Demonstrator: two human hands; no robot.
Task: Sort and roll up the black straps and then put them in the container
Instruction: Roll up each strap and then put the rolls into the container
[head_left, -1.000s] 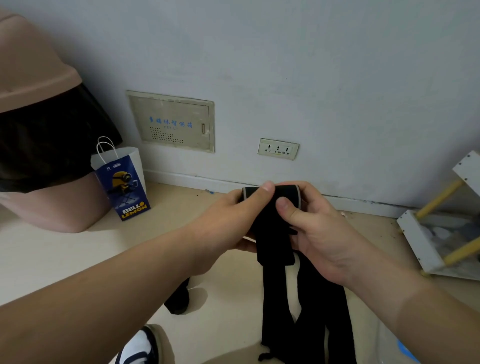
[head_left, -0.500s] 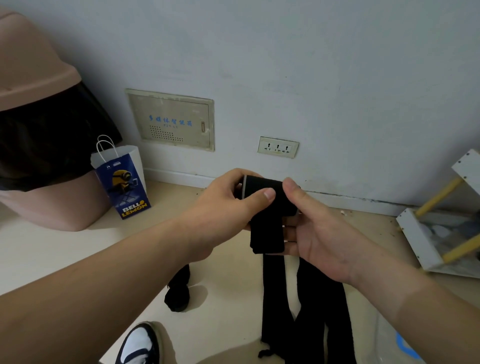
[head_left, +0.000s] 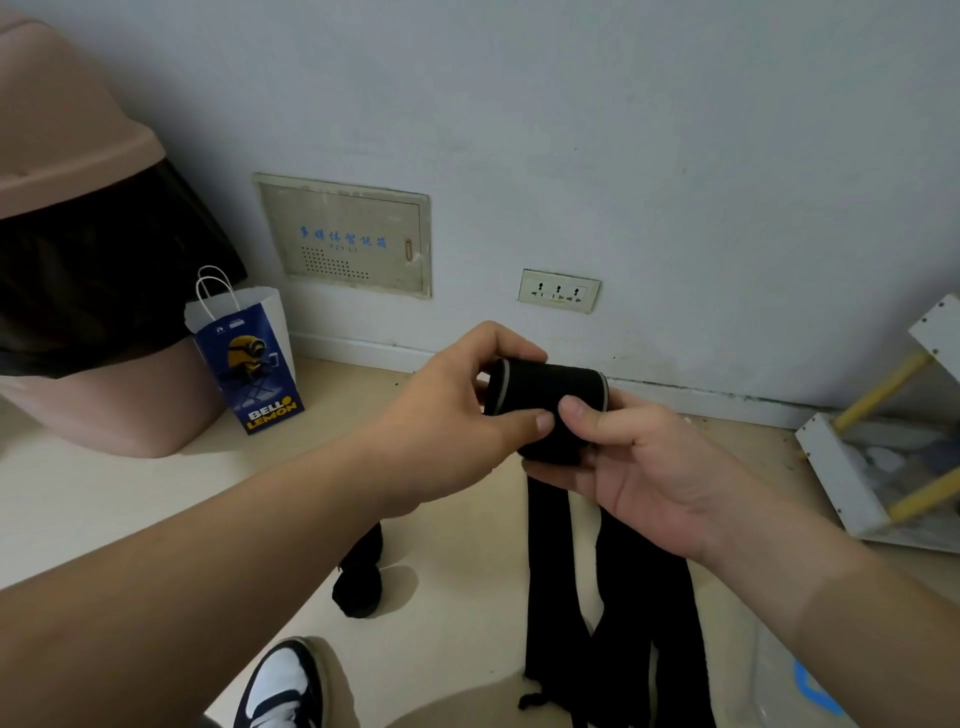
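The left hand (head_left: 457, 415) grips the left end of the rolled black strap (head_left: 545, 389), fingers curled over its top. The roll sits between both hands, axis running left to right, its loose tail (head_left: 548, 571) hanging straight down. The right hand (head_left: 639, 467) cradles the right end, thumb pressing the near face.
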